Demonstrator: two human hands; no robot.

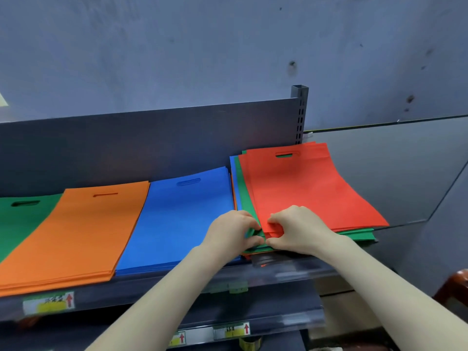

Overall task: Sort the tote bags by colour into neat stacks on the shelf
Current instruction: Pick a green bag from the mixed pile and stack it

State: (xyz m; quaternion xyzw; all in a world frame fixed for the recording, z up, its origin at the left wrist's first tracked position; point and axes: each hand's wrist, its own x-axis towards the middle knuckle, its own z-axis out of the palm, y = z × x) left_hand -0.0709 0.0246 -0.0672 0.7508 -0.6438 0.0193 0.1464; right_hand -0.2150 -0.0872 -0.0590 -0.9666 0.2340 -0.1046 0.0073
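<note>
Single head view, wide-angle: faces forward and down onto shelf (152,282), close, from above front edge.

Bags (311,188) are seen as matt, finely textured cloth, shelf (152,143) as dull grey painted metal, price rail (291,274) as glossy clear plastic, wall (177,46) as rough, stained matt paint.

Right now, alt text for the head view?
The right hand pinches the red bags' near corner, the left hand the green bags beneath, rightmost on the shelf. Leftward lie the blue stack, orange stack and green stack.
</note>
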